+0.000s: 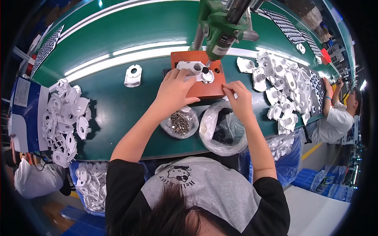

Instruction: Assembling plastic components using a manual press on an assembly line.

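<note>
A white plastic housing [188, 65] with a round tube lies on the orange fixture block [206, 92]. My left hand [172, 89] holds the housing from the left, fingers over its edge and thumb spread along the block's front. A small black round piece [205, 70] sits on the housing beside the tube. At the block's right front corner is my right hand [241, 101], thumb and forefinger pinched together; whatever may be between them is too small to make out. Above the housing hangs the slim metal tip [208, 63] of a green press-like machine [221, 33].
Before the block stand a clear bag of screws [180, 123] and a plastic bag [205, 131] with dark contents. White housings pile up left [67, 118] and right [285, 82]; a single one [133, 75] stands back left. Another person [334, 118] works at far right.
</note>
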A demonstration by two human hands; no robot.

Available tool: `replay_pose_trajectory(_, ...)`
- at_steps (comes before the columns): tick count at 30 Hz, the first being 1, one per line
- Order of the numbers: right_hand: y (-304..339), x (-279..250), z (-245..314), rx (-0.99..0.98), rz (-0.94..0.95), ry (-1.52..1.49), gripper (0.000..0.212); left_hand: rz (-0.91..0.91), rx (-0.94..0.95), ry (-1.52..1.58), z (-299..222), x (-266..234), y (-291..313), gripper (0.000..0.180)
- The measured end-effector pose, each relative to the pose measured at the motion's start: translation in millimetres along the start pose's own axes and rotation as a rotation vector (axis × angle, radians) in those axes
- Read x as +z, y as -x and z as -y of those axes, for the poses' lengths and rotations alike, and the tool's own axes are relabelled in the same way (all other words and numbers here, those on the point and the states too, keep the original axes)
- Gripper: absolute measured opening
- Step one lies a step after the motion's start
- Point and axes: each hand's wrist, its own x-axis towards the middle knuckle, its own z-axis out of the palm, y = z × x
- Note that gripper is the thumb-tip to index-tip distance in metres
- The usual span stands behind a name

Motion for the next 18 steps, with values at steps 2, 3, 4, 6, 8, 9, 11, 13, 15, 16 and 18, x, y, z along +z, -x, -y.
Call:
replay_pose_trajectory(2, 3.3, 1.2, -6.3, -0.001, -0.021, -0.023, 0.011, 0.000, 0.004, -0.003, -0.3, 0.9, 0.0, 0.054)
replay_pose_trajectory(3, 5.4, 1.4, -10.8, 0.068, -0.056, -0.118, 0.011, -0.001, 0.007, -0.002, -0.8, 0.8, -0.5, 0.054)
replay_pose_trajectory(4, 6.8, 0.6, -13.0, 0.137, -0.087, -0.213, 0.010, -0.009, 0.012, -0.004, -0.8, 0.9, -0.1, 0.054)
replay_pose_trajectory(6, 10.0, -13.5, -10.8, 0.137, -0.057, -0.125, 0.009, -0.019, 0.017, -0.004, -0.9, 0.7, 0.2, 0.054)
replay_pose_trajectory(8, 15.1, -22.6, -1.4, 0.136, -0.024, -0.038, 0.009, -0.014, 0.015, 0.008, -0.6, 0.5, -0.3, 0.054)
replay_pose_trajectory(9, 20.5, -25.9, 4.9, 0.208, 0.144, -0.002, 0.009, -0.014, 0.013, 0.008, 0.0, 0.6, 0.4, 0.054)
replay_pose_trajectory(11, 32.7, -25.9, 7.1, 0.155, 0.389, 0.055, 0.011, 0.008, 0.002, -0.002, 0.2, 1.4, 0.4, 0.054)
replay_pose_trajectory(13, 37.6, -19.1, 12.6, 0.161, 0.339, 0.041, 0.012, 0.004, 0.002, -0.001, -0.2, 0.9, 0.5, 0.054)
replay_pose_trajectory(15, 35.2, -15.5, 10.9, 0.129, 0.182, 0.107, 0.012, 0.001, 0.001, 0.001, 0.0, 1.1, 1.1, 0.054)
replay_pose_trajectory(16, 29.2, -13.9, 4.2, 0.094, 0.072, 0.189, 0.011, -0.017, 0.016, 0.001, 0.3, 2.7, 0.5, 0.054)
replay_pose_trajectory(18, 15.6, -9.5, -12.6, 0.052, 0.037, 0.275, 0.011, -0.037, 0.032, -0.003, 0.0, 1.9, 1.2, 0.054)
